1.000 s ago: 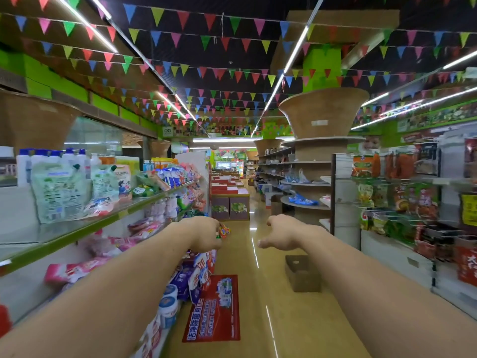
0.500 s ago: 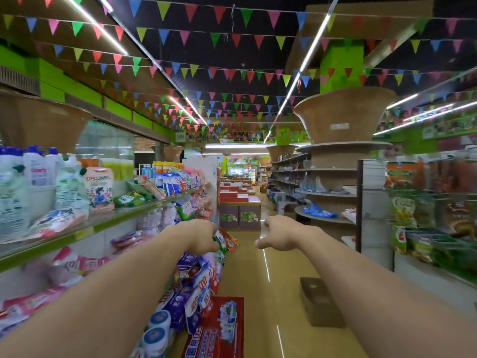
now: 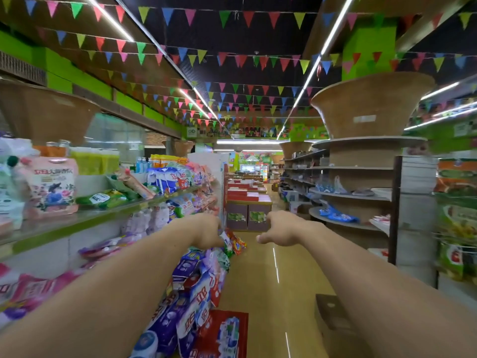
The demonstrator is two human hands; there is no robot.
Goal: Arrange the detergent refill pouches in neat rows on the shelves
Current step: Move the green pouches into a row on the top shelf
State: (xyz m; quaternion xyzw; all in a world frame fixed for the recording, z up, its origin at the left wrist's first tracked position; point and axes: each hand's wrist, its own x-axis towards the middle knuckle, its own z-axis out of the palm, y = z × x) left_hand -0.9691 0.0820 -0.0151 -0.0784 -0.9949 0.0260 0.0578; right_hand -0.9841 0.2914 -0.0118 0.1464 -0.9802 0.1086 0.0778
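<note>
Glossy crinkled pouches (image 3: 51, 186) along glass shelf (image 3: 85, 219); left hand (image 3: 206, 232), right hand (image 3: 280, 228) apart, loosely curled, empty.

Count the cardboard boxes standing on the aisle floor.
1: a brown cardboard box on the floor at lower right, under the right forearm, which covers part of it. More may be hidden behind the arms or in the blurred far aisle.

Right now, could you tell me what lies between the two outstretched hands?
In the head view, nothing: the gap between the left hand and right hand shows only bare aisle floor, with a purple display stand farther behind.
</note>
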